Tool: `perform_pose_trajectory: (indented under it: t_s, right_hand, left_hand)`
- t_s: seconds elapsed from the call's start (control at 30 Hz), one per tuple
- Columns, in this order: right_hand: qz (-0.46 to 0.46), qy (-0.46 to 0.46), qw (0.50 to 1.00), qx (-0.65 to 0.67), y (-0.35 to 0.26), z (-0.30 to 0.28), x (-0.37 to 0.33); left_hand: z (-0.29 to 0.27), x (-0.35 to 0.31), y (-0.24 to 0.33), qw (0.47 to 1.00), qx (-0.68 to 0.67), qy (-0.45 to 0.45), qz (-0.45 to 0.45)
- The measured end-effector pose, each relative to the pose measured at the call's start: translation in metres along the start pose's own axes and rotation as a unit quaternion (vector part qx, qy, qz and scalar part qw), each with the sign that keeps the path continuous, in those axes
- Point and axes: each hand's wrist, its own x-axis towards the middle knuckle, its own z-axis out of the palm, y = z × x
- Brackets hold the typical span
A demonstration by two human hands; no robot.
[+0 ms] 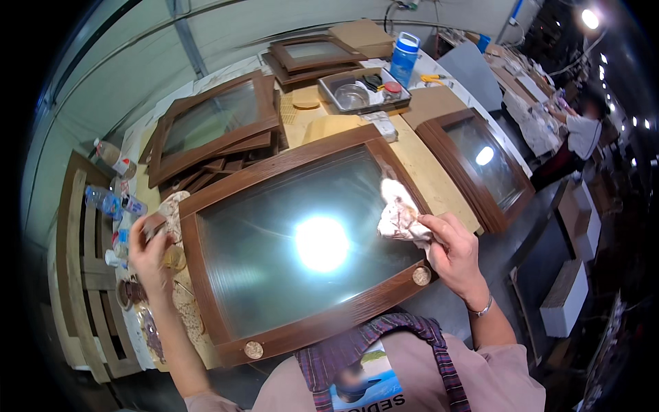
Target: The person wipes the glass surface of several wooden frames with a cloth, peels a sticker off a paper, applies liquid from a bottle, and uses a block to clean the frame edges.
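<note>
A brown wooden cabinet door with a glass pane (274, 175) lies in front of me, a bright light reflected in the glass. My right hand (454, 250) pinches a stained white rag (399, 214) over the right side of the pane, by the frame. Past the door's left edge, my left hand (152, 257) is raised, its fingers closed round a small brownish block (154, 225) whose kind I cannot make out. Two round holes with a speckled look, one at the left (253, 350) and one at the right, sit in the door's near rail.
Stacks of similar glazed doors lie at the far left (209, 123), the back (316, 51) and the right (484, 161). A grey tray (364, 89) with a glass bowl stands near a blue bottle (403, 60). Several bottles (104, 200) line the left edge. Another person (580, 130) works far right.
</note>
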Motion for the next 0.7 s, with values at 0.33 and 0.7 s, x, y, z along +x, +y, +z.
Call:
perform_pose_trajectory:
  t_s: [0.33, 0.7]
  right_hand:
    - [-0.1, 0.004, 0.992, -0.081, 0.022, 0.015, -0.014]
    - [-0.128, -0.01, 0.987, -0.095, 0.03, 0.017, -0.019]
  left_hand:
    - [0.271, -0.002, 0.027, 0.912, -0.134, -0.369, -0.117]
    - [0.366, -0.016, -0.001, 0.932, 0.139, -0.325, 0.076]
